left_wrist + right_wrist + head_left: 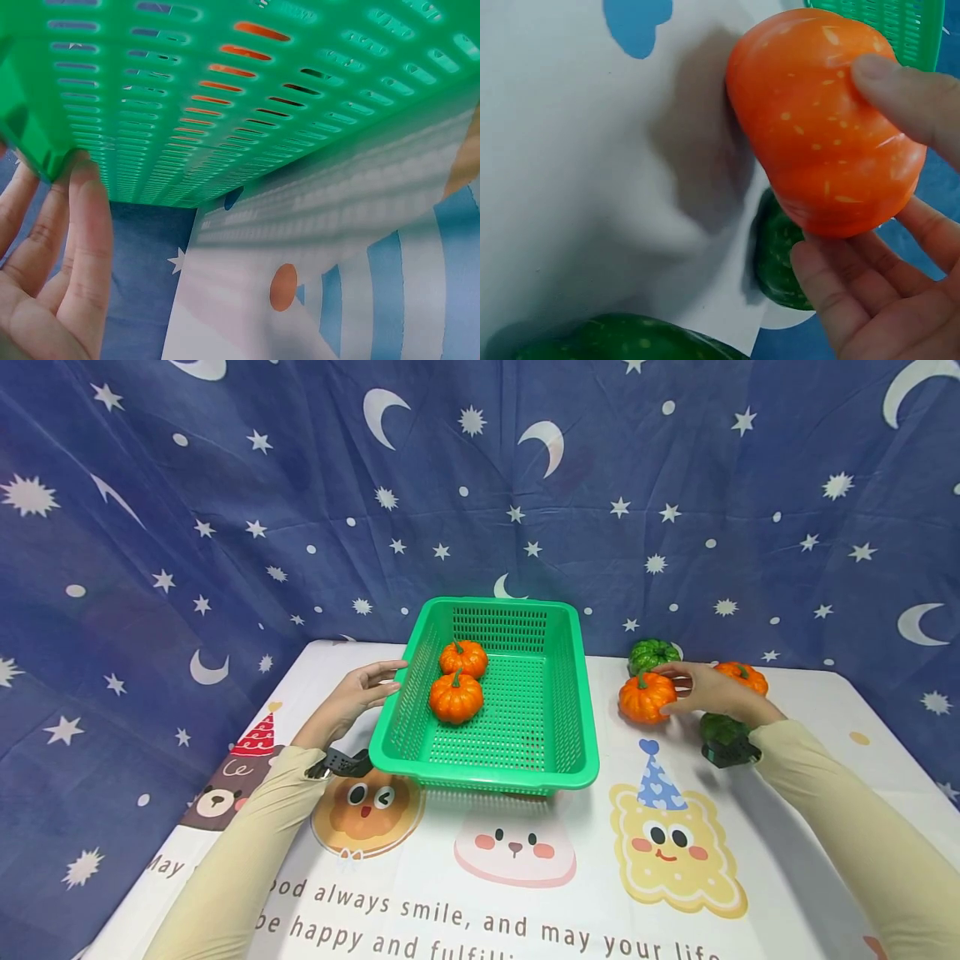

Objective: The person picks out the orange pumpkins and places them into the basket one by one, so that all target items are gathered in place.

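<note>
My left hand [358, 697] is at the left rim of a green plastic basket [487, 774]. In the left wrist view its fairly straight fingers [90, 247] reach up to the underside of the rim. Two orange mini pumpkins [457, 697] sit inside the basket, toward its left wall. On the right, my right hand [708, 690] holds another orange pumpkin [643, 698]. The right wrist view shows the thumb on one side of this pumpkin [825, 127] and the fingers on the other.
Around the right hand stand a green pumpkin [652, 655] behind, an orange pumpkin [742, 677] beyond, and a dark green pumpkin [722, 728] below the wrist. A white printed tablecloth [585, 893] covers the table. A blue curtain [465, 468] with moons and stars hangs behind.
</note>
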`<state>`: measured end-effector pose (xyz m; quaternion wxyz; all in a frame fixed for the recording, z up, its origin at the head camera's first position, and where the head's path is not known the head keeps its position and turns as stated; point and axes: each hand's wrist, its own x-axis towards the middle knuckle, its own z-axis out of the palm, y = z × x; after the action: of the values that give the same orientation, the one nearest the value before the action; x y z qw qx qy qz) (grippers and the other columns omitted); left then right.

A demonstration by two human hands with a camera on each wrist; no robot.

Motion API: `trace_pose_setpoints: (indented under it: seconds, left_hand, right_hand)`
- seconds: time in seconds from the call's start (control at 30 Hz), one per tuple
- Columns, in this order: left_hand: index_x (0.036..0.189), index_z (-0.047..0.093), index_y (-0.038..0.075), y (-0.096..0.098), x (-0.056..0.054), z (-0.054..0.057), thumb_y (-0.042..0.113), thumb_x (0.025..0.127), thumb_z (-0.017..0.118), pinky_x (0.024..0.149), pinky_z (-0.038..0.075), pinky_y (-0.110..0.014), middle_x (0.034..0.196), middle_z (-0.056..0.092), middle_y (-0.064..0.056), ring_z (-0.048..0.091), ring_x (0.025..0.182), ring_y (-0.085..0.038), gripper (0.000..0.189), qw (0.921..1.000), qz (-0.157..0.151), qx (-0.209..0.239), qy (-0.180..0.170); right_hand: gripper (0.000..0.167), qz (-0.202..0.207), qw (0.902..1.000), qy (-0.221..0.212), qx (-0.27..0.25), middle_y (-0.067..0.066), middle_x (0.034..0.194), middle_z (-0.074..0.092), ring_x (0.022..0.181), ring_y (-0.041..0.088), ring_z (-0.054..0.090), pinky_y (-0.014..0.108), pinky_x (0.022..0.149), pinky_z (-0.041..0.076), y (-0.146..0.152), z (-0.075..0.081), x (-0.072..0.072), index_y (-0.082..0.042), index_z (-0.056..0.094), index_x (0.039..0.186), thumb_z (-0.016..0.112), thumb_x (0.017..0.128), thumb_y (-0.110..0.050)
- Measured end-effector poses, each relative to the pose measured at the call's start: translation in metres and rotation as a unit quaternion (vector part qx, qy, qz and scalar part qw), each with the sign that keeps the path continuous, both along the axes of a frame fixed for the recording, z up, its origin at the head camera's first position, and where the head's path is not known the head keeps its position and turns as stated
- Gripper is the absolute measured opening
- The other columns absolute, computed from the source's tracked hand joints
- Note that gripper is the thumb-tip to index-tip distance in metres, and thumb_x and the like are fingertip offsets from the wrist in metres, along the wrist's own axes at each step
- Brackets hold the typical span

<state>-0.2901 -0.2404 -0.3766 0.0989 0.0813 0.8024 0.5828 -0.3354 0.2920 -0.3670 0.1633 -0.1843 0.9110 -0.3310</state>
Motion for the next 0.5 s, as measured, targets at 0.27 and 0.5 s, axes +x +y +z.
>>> trace_pose_setpoints:
  seconds: [0.27,0.5]
  left_hand:
    - [0.142,0.039,0.007,-0.0007,0.0004,-0.0002,0.018,0.095,0.056,0.106,0.039,-0.046,0.137,0.044,-0.02,0.053,0.105,-0.003,0.051,1.0,-0.003,0.005,0.0]
    - [0.142,0.04,0.007,-0.0004,0.0001,-0.0004,0.018,0.095,0.056,0.107,0.038,-0.048,0.136,0.044,-0.02,0.052,0.105,-0.005,0.051,1.0,-0.003,0.006,0.001]
  right_hand:
    - [0.071,0.011,0.9995,0.017,-0.024,0.031,0.139,0.039,0.125,0.047,0.042,0.053,0.101,0.04,0.0012,-0.0041,0.0015,0.009,0.036,0.138,0.073,0.079,-0.007]
    - [0.073,0.021,0.9986,0.042,-0.026,0.031,0.139,0.04,0.126,0.047,0.041,0.055,0.102,0.038,0.0015,-0.0067,0.0026,0.01,0.037,0.137,0.076,0.076,-0.006]
